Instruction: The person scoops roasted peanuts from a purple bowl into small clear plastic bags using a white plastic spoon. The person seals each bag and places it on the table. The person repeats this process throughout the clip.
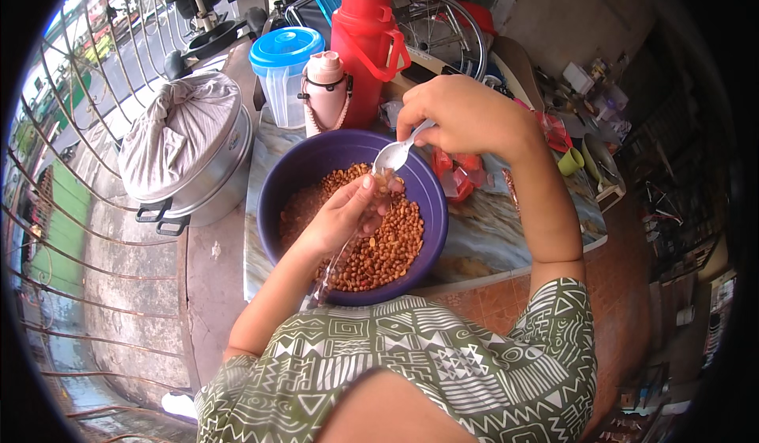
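Note:
A purple plastic basin [437, 217] holds a broad heap of reddish-brown peanuts [385, 259]. Above the heap, my left hand [341, 214] pinches a narrow clear plastic bag [335, 265] near its mouth, and its lower end hangs toward the basin's near rim. Some nuts show through the film by my fingers. My right hand [471, 114] grips the handle of a white plastic spoon [392, 156] from above. The spoon's bowl tilts down at the bag's mouth; whether nuts lie in it I cannot tell.
Behind the basin stand a red thermos jug [363, 45], a pale pink bottle [325, 96] and a blue-lidded clear pitcher [283, 81]. Red-and-clear plastic packaging [459, 173] lies right on the marble-patterned table [480, 241]. A cloth-covered metal pot [207, 188] sits left, beside metal grillwork [89, 238].

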The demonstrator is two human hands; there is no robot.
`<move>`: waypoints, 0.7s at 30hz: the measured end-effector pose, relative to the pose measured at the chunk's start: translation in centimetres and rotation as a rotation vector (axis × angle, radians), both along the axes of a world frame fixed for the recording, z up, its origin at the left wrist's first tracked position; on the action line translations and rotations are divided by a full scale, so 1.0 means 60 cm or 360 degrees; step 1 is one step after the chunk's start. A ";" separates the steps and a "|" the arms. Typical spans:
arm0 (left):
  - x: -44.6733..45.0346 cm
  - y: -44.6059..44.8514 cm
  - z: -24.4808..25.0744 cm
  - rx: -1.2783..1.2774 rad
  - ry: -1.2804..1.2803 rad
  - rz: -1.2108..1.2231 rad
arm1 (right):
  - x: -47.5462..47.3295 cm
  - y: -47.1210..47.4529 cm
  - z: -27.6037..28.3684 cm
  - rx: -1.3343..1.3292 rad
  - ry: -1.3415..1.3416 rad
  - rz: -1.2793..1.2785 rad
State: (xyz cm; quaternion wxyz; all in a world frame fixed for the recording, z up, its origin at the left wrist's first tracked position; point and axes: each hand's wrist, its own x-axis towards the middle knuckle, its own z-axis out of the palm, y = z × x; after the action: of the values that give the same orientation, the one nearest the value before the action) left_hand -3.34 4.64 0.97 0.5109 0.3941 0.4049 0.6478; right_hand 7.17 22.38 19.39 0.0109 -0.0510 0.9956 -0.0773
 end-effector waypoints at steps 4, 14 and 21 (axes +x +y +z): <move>-0.004 -0.008 -0.005 -0.0023 -0.0014 0.0079 | 0.010 0.029 -0.006 0.0042 0.0215 0.0015; 0.000 -0.022 0.026 0.0125 0.0091 0.0167 | -0.037 0.019 -0.339 -0.0088 -0.0124 -0.0274; 0.000 -0.030 0.038 0.0142 0.0152 0.0222 | -0.026 0.006 -0.368 -0.0769 -0.0491 0.0062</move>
State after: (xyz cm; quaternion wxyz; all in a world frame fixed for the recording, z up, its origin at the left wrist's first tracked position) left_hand -3.33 2.87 3.24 0.4266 0.4178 0.4259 0.6798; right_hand 5.64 22.76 -2.69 0.1514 -0.0588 0.9337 -0.3190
